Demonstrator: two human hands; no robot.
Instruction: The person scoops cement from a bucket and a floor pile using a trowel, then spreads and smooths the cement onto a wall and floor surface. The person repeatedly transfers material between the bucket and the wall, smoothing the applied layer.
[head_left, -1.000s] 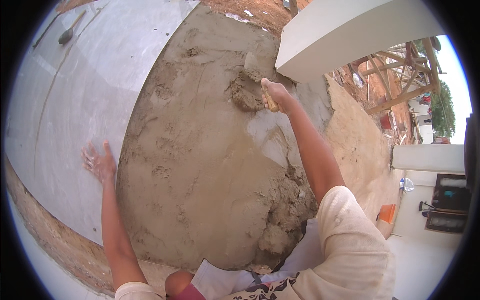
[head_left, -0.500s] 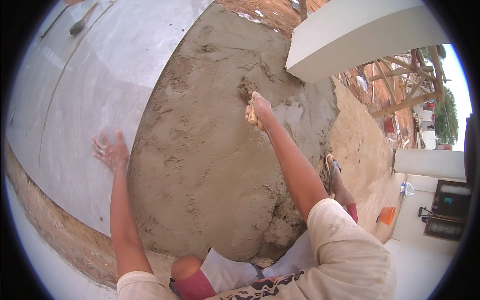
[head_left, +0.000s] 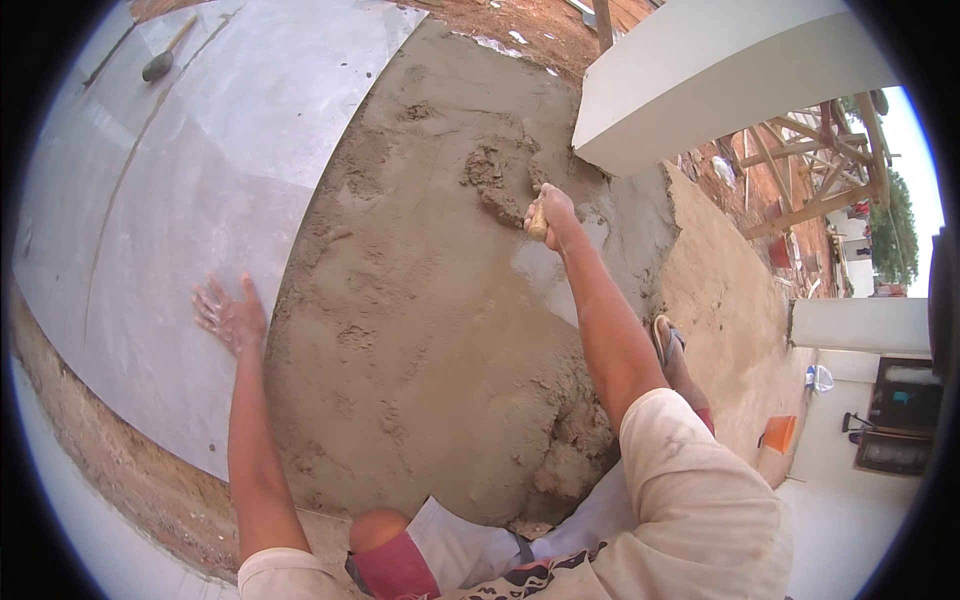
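My right hand [head_left: 550, 212] is closed round the wooden handle [head_left: 539, 226] of a trowel over wet grey mortar [head_left: 400, 260]; its blade is hard to make out beside a lumpy heap of mortar [head_left: 490, 175]. My left hand [head_left: 230, 312], whitened with dust, rests with fingers spread on a large pale grey tile [head_left: 130, 260] just left of the mortar edge. A mallet [head_left: 157, 66] with a dark head and wooden handle lies on the tile at upper left.
A white column [head_left: 700, 95] borders the mortar at upper right. Beyond are timber scaffolding [head_left: 820, 160], red soil, rough dry floor [head_left: 730, 300], an orange container [head_left: 778, 434] and a white wall. My sandalled foot [head_left: 672, 350] is beside the mortar at right.
My right hand with the trowel swept down and leftward over the mortar, then moved slightly up and right. My sandalled foot has come into view at right.
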